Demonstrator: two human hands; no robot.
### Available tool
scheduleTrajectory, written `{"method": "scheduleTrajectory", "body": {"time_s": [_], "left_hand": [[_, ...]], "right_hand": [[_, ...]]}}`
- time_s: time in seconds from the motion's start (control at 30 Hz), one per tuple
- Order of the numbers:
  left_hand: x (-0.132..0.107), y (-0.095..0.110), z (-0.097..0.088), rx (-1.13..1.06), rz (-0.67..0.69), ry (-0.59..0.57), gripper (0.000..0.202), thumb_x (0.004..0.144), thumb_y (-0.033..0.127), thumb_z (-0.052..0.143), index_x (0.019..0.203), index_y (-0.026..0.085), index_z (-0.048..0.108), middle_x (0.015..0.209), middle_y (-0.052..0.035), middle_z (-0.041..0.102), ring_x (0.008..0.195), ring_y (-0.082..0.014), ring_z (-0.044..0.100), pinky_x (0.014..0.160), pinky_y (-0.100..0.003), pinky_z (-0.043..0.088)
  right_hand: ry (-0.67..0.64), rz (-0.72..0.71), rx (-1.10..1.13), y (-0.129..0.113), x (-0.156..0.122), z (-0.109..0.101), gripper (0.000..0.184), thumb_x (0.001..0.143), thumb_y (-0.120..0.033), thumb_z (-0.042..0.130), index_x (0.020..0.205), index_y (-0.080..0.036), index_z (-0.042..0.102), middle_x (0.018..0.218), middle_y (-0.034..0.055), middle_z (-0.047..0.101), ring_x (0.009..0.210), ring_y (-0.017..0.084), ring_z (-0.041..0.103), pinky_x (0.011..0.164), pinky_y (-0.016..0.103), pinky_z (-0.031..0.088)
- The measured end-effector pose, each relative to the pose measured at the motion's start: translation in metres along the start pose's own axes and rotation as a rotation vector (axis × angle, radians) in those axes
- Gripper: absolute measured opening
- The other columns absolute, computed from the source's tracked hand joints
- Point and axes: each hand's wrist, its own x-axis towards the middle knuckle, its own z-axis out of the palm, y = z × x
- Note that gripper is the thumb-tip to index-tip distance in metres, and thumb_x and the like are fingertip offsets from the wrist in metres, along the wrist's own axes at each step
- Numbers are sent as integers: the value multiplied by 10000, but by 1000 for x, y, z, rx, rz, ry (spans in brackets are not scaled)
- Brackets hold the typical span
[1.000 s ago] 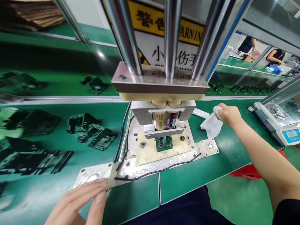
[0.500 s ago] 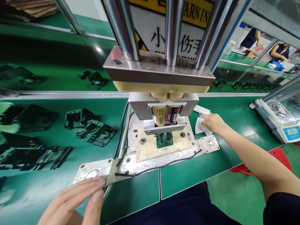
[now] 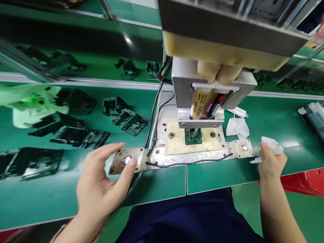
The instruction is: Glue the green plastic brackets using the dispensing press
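Observation:
My right hand (image 3: 272, 165) is closed around a crumpled white tissue (image 3: 274, 145), just to the right of the fixture's right-hand round button (image 3: 244, 147). My left hand (image 3: 101, 182) has thumb and fingers spread beside the left round button (image 3: 127, 159); whether it touches the metal there I cannot tell. Between the buttons, a small green circuit board (image 3: 193, 136) sits on a cream plate (image 3: 172, 145). Above it a two-barrel adhesive cartridge (image 3: 207, 104) is mounted in a metal holder (image 3: 186, 84). Another white tissue (image 3: 238, 128) lies on the table with a thin stick (image 3: 234, 121) on it.
Press block (image 3: 227, 30) overhangs the fixture. A white tube (image 3: 238, 112) lies behind the loose tissue. Several black parts (image 3: 133, 123) and a green plastic bag (image 3: 32, 101) are at left. Black cables (image 3: 152, 118) run beside the fixture. A scale (image 3: 314, 114) and red stool (image 3: 307, 182) are at right.
My right hand has moved right and nearer to me, now with a tissue in it; the other tissue and the stick lie released. My left hand's thumb and fingers have spread. The view has shifted.

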Motion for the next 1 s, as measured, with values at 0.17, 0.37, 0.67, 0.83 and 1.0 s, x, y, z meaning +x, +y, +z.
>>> {"method": "scheduleTrajectory", "body": {"time_s": [0.17,0.37,0.67,0.83,1.0], "left_hand": [[5,-6,8,146,109,-154,362,892,387,652,1139,124,655,1099,-128,694,1047,-306,657,934,-454,534],[1,-8,11,186,129,-120,322,910,365,653,1087,99,692,1078,-146,710,1033,-293,669,880,-415,562],[30,33,8,98,325,-145,533,858,391,762,1264,83,608,1220,-175,677,1197,-329,630,1052,-488,505],[72,69,52,-192,94,-692,873,698,616,813,1370,173,475,1364,-152,608,1245,-360,604,1052,-534,517],[87,68,81,-451,-11,-926,562,787,506,732,1191,169,535,1119,-129,687,1005,-294,685,928,-494,580]], "right_hand": [[47,45,92,10,-31,21,362,710,-495,808,800,-172,673,709,9,627,624,187,613,573,323,521],[-71,-45,31,5,-30,25,404,715,-488,836,908,-144,744,896,74,732,865,252,697,816,405,585],[-43,-6,55,6,-32,27,421,686,-472,867,913,-135,758,897,84,746,838,252,705,789,403,592],[22,-27,36,6,-35,26,403,688,-474,866,873,-130,764,870,89,746,818,262,707,772,410,595],[5,-2,81,12,-37,23,376,716,-449,864,895,-130,778,881,89,751,834,257,709,788,407,585]]}}
